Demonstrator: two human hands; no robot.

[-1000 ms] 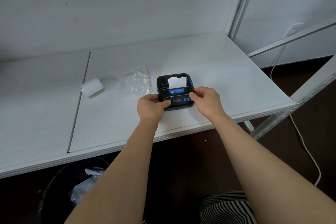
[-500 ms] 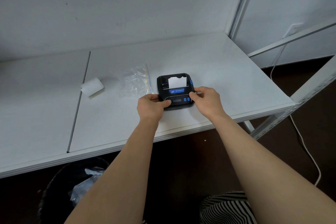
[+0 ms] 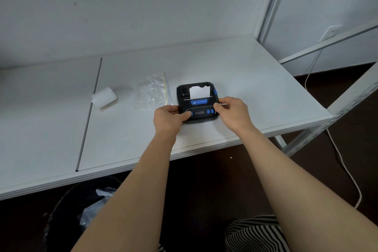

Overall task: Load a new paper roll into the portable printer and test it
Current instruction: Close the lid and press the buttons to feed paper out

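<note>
A small black portable printer with blue buttons sits on the white shelf, near its front edge. A short strip of white paper sticks up from its slot. My left hand grips the printer's left front corner, thumb on the control panel. My right hand holds the right front corner, thumb beside the blue buttons. A white paper roll lies on the shelf to the left, apart from both hands.
A crumpled clear zip bag lies just left of the printer. A seam splits the shelf into two boards. A bin with a plastic liner stands under the shelf. A white cable hangs at the right by the metal rack frame.
</note>
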